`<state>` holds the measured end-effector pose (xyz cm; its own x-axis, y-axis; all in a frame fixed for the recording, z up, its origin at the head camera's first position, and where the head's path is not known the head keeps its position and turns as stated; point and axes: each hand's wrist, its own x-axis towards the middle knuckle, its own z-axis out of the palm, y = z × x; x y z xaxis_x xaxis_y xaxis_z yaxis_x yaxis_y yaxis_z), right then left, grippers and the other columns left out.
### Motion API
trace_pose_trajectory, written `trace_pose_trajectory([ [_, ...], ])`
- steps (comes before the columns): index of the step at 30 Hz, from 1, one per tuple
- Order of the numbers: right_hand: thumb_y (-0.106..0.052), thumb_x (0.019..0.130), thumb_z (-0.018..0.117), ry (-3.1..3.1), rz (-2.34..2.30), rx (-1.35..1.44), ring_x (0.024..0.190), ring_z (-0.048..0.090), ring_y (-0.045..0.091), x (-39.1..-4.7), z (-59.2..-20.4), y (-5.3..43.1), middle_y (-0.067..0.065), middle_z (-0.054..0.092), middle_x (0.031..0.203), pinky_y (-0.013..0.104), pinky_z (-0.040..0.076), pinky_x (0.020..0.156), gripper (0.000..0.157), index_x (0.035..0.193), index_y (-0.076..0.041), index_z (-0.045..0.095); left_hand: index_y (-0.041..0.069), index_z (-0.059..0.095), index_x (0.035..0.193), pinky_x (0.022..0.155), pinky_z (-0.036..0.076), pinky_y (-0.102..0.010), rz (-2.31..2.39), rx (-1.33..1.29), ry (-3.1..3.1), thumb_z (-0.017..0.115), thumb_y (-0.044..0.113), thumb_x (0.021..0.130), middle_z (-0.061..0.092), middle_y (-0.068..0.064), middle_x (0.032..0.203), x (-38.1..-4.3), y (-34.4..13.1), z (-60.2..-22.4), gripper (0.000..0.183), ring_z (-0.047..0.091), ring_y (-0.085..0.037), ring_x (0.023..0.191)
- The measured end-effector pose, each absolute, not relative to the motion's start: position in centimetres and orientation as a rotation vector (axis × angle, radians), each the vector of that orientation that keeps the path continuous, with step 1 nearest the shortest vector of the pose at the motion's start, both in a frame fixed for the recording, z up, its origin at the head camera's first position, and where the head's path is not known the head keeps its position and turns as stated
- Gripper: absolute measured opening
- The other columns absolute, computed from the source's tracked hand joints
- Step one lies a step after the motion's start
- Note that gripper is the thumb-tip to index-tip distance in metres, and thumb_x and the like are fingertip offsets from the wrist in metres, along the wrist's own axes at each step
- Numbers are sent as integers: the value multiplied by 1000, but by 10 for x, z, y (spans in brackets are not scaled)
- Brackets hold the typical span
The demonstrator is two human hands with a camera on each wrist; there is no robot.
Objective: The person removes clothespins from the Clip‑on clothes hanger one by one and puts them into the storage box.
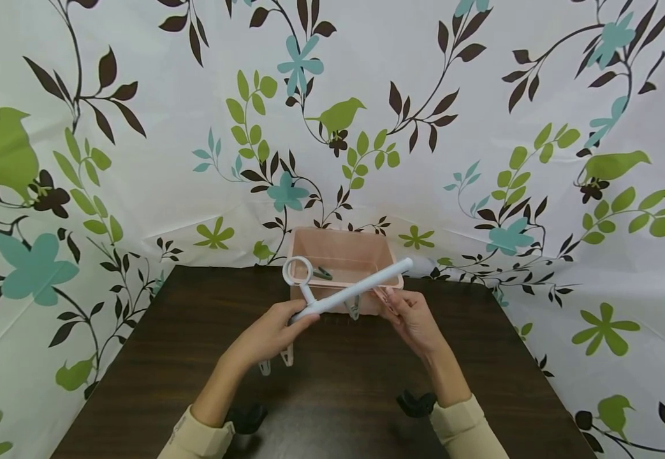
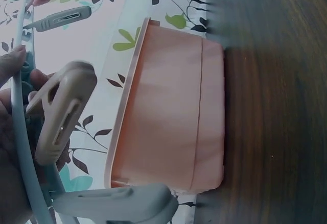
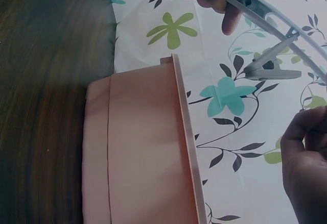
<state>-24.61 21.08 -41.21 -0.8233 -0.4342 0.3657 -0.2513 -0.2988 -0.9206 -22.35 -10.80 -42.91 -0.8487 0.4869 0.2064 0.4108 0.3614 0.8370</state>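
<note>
My left hand [image 1: 271, 333] grips one end of a pale blue clip hanger [image 1: 361, 287], its ring [image 1: 298, 271] pointing up and away. A beige clothespin [image 2: 64, 114] and a grey clothespin [image 2: 115, 203] hang near that hand. Further along the bar hangs another grey clothespin [image 3: 273, 63]. At the bar's other end, my right hand [image 1: 417, 319] pinches a pink clothespin [image 1: 384, 296]. Whether that clothespin is fastened to the bar, I cannot tell. The hanger is tilted, right end higher in the head view.
Behind the hanger, a pink plastic bin [image 1: 338, 241] stands at the far edge of the dark wooden table [image 1: 332, 389]. A dark grey-green clothespin [image 1: 322, 273] is visible inside it. Patterned cloth [image 1: 366, 76] covers the wall around the table.
</note>
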Motion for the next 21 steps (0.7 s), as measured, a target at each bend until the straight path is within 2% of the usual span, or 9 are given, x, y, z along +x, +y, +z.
trace_pose_trajectory([
  [2, -18, 114, 55, 1781, -2288, -891, 62, 35, 7, -245, -413, 211, -9, 57, 85, 25, 31, 63, 36, 82, -14, 71, 15, 59, 100, 52, 40, -26, 1512, 834, 2528, 59, 41, 112, 44, 4, 75, -224, -108, -430, 29, 39, -7, 56],
  [4, -15, 114, 57, 1764, -2293, -902, 74, 54, -2, -245, -414, 213, -9, 70, 102, 19, 39, 67, 30, 97, -12, 81, 15, 57, 99, 53, 39, -25, 1486, 836, 2538, 57, 42, 113, 43, 4, 74, -224, -108, -431, 30, 38, -6, 56],
  [7, -14, 112, 60, 1746, -2287, -922, 105, 67, -3, -245, -415, 214, -4, 74, 127, 15, 48, 76, 24, 121, -15, 82, 13, 56, 100, 53, 37, -25, 1439, 838, 2540, 52, 42, 114, 41, 4, 75, -222, -108, -432, 33, 36, -7, 58],
  [8, -14, 111, 60, 1748, -2280, -932, 106, 67, -4, -245, -415, 215, -4, 74, 128, 15, 48, 76, 24, 124, -16, 81, 13, 55, 100, 54, 36, -24, 1425, 840, 2541, 51, 43, 115, 40, 5, 76, -222, -108, -432, 34, 35, -6, 59],
  [10, -14, 111, 61, 1769, -2266, -948, 93, 64, -5, -245, -416, 214, -5, 76, 115, 17, 45, 71, 25, 128, -18, 79, 12, 55, 100, 55, 35, -24, 1408, 841, 2535, 50, 43, 115, 40, 5, 77, -220, -108, -432, 35, 35, -7, 60],
  [13, -13, 112, 60, 1829, -2239, -981, 64, 43, 6, -246, -417, 214, -4, 65, 82, 27, 33, 63, 25, 125, -15, 81, 10, 56, 101, 54, 36, -24, 1390, 846, 2533, 49, 43, 116, 40, 5, 77, -219, -109, -430, 37, 35, -7, 60],
  [14, -12, 112, 59, 1853, -2227, -992, 61, 34, 13, -246, -418, 214, -3, 56, 74, 31, 30, 63, 24, 121, -14, 82, 11, 56, 101, 55, 36, -24, 1385, 840, 2536, 49, 43, 115, 40, 5, 77, -219, -108, -430, 36, 35, -7, 60],
  [16, -10, 113, 58, 1907, -2205, -1004, 61, 32, 20, -246, -418, 214, 1, 44, 68, 34, 30, 63, 25, 116, -14, 82, 11, 56, 101, 54, 36, -24, 1373, 841, 2538, 49, 43, 116, 40, 5, 76, -219, -109, -430, 36, 36, -6, 60],
  [21, -7, 111, 59, 2062, -2148, -973, 61, 39, 19, -245, -420, 216, 3, 44, 64, 31, 38, 65, 25, 123, -11, 81, 11, 56, 99, 53, 37, -25, 1347, 827, 2533, 49, 43, 115, 40, 4, 75, -218, -110, -428, 36, 37, -7, 58],
])
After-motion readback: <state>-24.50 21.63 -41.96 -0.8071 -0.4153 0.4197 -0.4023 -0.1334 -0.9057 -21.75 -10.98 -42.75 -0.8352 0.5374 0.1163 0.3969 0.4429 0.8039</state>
